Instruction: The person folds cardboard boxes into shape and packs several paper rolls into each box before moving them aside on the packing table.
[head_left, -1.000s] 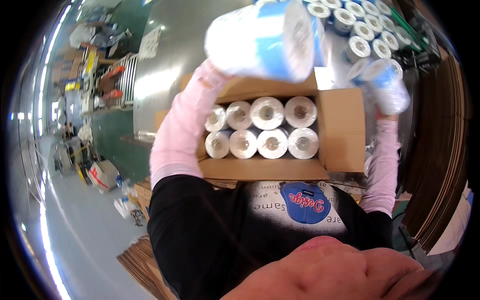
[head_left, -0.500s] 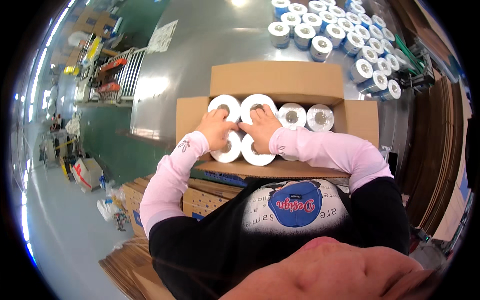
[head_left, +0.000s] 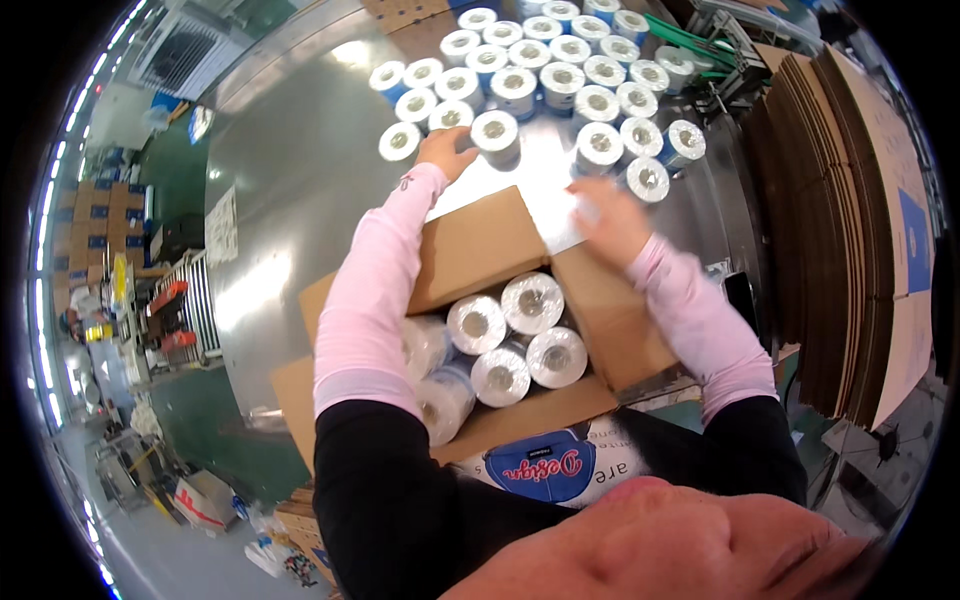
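Note:
An open cardboard box (head_left: 470, 250) stands in front of me on a shiny metal table (head_left: 290, 190). It holds several white wrapped rolls (head_left: 500, 345) standing on end. More of the same rolls (head_left: 560, 75) are grouped on the table beyond the box. My left hand (head_left: 445, 152) reaches over the far flap, fingers apart, between two rolls at the near edge of that group and touching one roll (head_left: 497, 135). My right hand (head_left: 608, 218) is blurred, fingers spread, just short of another roll (head_left: 648, 178). Neither hand holds anything.
A tall stack of flattened cardboard boxes (head_left: 850, 220) leans at the right. Brown cartons (head_left: 95, 205) are piled at the far left, with red items (head_left: 165, 315) and clutter on the floor below. A green machine part (head_left: 700, 35) lies behind the rolls.
Both hands have left the rolls inside the box and stretched forward to the rolls on the table. The view has tilted up, so the box sits lower.

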